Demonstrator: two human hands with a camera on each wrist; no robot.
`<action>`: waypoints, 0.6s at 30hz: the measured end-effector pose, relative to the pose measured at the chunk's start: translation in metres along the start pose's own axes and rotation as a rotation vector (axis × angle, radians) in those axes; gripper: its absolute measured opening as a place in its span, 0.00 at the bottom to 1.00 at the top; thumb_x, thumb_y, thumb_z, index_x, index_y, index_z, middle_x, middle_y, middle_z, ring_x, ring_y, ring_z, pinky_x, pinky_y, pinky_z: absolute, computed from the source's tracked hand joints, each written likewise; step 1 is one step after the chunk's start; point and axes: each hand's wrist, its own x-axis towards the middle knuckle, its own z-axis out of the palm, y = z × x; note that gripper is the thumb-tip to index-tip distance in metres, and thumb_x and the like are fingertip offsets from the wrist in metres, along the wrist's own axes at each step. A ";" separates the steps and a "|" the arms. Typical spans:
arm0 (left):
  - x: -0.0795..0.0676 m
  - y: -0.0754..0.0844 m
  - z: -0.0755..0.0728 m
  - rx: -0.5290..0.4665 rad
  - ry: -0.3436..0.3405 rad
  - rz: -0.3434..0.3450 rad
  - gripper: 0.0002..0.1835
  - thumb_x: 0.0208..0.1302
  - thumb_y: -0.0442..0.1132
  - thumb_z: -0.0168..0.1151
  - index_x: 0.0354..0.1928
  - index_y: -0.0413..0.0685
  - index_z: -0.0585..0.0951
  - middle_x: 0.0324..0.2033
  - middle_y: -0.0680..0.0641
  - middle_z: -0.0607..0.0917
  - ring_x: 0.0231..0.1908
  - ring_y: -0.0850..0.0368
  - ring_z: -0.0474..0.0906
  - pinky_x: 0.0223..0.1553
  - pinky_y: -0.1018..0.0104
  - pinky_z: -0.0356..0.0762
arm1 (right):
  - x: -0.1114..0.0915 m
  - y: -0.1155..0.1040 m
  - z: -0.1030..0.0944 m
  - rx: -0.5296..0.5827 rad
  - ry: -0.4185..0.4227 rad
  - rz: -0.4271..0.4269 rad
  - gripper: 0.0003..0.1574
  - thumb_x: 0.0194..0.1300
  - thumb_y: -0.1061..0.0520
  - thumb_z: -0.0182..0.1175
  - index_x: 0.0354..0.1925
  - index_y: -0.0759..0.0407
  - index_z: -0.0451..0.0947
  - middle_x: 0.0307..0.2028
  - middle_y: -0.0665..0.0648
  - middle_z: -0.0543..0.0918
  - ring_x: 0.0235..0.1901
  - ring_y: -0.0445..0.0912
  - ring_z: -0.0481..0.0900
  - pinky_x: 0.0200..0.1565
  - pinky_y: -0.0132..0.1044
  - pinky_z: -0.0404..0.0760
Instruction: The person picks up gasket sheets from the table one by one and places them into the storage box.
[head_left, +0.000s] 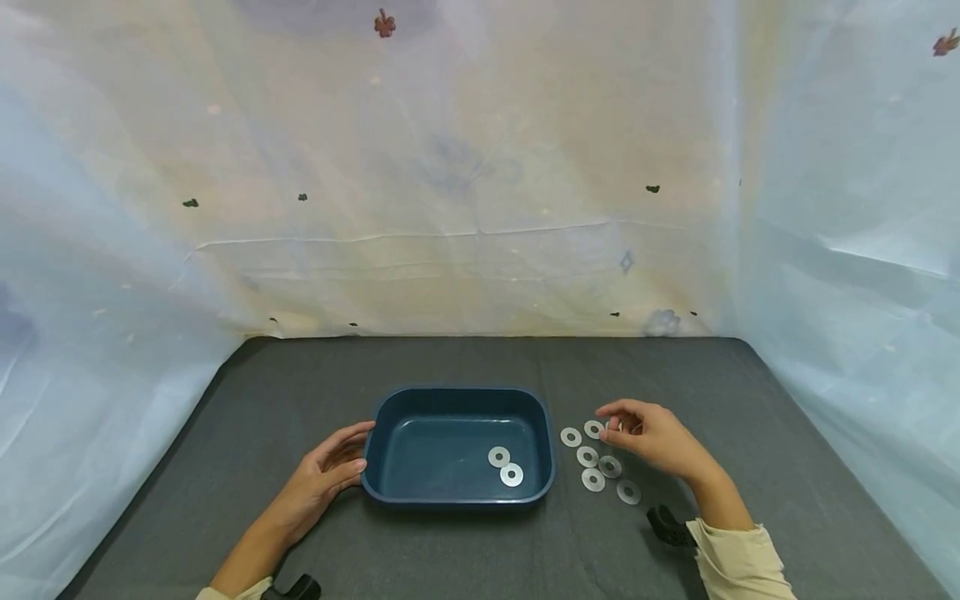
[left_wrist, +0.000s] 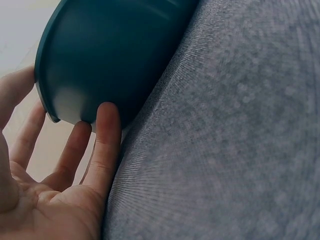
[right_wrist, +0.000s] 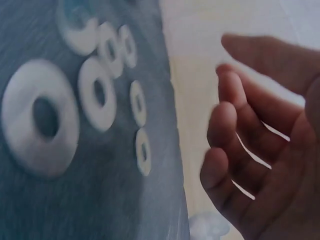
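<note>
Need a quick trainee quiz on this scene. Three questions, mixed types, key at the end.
1. How many washers lie inside the tray?
2. True or false: the left hand touches the tray.
3. In the head view, what lies nearest the right hand?
A) the tray
B) the loose washers on the table
C) the left hand

Key
1: two
2: true
3: B

Head camera faces forward and down; close wrist views share its tray (left) and washers (right).
</note>
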 end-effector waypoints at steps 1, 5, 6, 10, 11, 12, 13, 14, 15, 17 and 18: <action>0.000 0.000 0.000 0.002 0.002 -0.002 0.30 0.76 0.36 0.50 0.76 0.46 0.57 0.64 0.54 0.71 0.59 0.66 0.75 0.53 0.63 0.80 | -0.001 0.002 0.000 -0.013 -0.022 -0.018 0.20 0.67 0.48 0.65 0.52 0.57 0.81 0.36 0.50 0.80 0.31 0.39 0.76 0.33 0.32 0.76; 0.001 0.001 0.001 0.003 0.006 -0.009 0.30 0.76 0.36 0.51 0.76 0.47 0.58 0.64 0.54 0.71 0.59 0.65 0.75 0.53 0.63 0.80 | -0.008 0.011 0.000 -0.049 -0.139 -0.093 0.15 0.63 0.48 0.68 0.45 0.54 0.82 0.34 0.48 0.79 0.30 0.34 0.73 0.32 0.31 0.75; 0.001 0.001 0.002 0.003 0.007 -0.009 0.30 0.76 0.36 0.51 0.76 0.47 0.58 0.64 0.53 0.71 0.59 0.65 0.75 0.53 0.63 0.80 | -0.011 0.013 -0.001 -0.046 -0.169 -0.104 0.15 0.62 0.48 0.69 0.44 0.54 0.82 0.33 0.48 0.79 0.30 0.34 0.73 0.31 0.30 0.74; 0.002 0.002 0.002 0.001 0.008 -0.009 0.30 0.76 0.36 0.51 0.76 0.46 0.58 0.65 0.52 0.71 0.59 0.65 0.76 0.53 0.62 0.81 | -0.018 0.022 -0.004 -0.022 -0.249 -0.115 0.16 0.58 0.50 0.72 0.42 0.54 0.83 0.31 0.50 0.79 0.29 0.33 0.72 0.30 0.30 0.74; 0.002 0.001 0.002 0.000 0.008 -0.009 0.30 0.76 0.36 0.51 0.76 0.46 0.57 0.65 0.52 0.71 0.59 0.64 0.76 0.53 0.62 0.81 | -0.019 0.023 -0.004 -0.017 -0.258 -0.115 0.16 0.58 0.50 0.73 0.41 0.54 0.83 0.31 0.50 0.79 0.28 0.33 0.72 0.30 0.30 0.74; 0.001 0.001 0.002 -0.001 0.011 -0.012 0.30 0.76 0.36 0.51 0.76 0.46 0.57 0.65 0.52 0.71 0.59 0.65 0.76 0.53 0.62 0.81 | -0.020 0.025 -0.005 -0.015 -0.266 -0.114 0.16 0.57 0.50 0.74 0.41 0.54 0.83 0.31 0.51 0.79 0.28 0.33 0.72 0.30 0.30 0.74; 0.001 0.001 0.001 -0.001 0.011 -0.014 0.30 0.76 0.36 0.51 0.76 0.46 0.57 0.65 0.51 0.71 0.59 0.65 0.76 0.53 0.62 0.81 | -0.020 0.026 -0.005 -0.017 -0.272 -0.112 0.16 0.56 0.50 0.74 0.40 0.54 0.83 0.31 0.51 0.79 0.27 0.32 0.71 0.29 0.29 0.74; 0.001 0.001 0.001 -0.001 0.012 -0.014 0.30 0.76 0.36 0.51 0.76 0.46 0.57 0.65 0.51 0.71 0.59 0.64 0.76 0.53 0.62 0.81 | -0.020 0.027 -0.005 -0.019 -0.279 -0.109 0.16 0.55 0.50 0.75 0.39 0.54 0.82 0.30 0.51 0.79 0.26 0.32 0.71 0.29 0.29 0.74; 0.001 0.001 0.001 -0.001 0.012 -0.016 0.30 0.76 0.36 0.51 0.76 0.47 0.57 0.65 0.51 0.71 0.59 0.64 0.76 0.53 0.62 0.81 | -0.020 0.028 -0.005 -0.019 -0.288 -0.106 0.16 0.55 0.50 0.75 0.39 0.54 0.82 0.30 0.51 0.79 0.26 0.32 0.71 0.28 0.29 0.73; 0.001 0.001 0.001 0.001 0.011 -0.017 0.30 0.76 0.36 0.51 0.76 0.47 0.57 0.65 0.50 0.71 0.59 0.64 0.76 0.54 0.62 0.80 | -0.020 0.029 -0.006 -0.023 -0.302 -0.095 0.17 0.53 0.51 0.76 0.38 0.54 0.82 0.29 0.50 0.78 0.24 0.32 0.70 0.27 0.29 0.73; 0.001 0.001 0.001 0.002 0.011 -0.016 0.30 0.76 0.36 0.51 0.76 0.47 0.57 0.65 0.50 0.71 0.59 0.64 0.76 0.54 0.62 0.80 | -0.020 0.029 -0.007 -0.025 -0.305 -0.085 0.17 0.53 0.51 0.76 0.37 0.55 0.81 0.29 0.50 0.78 0.24 0.32 0.69 0.27 0.29 0.73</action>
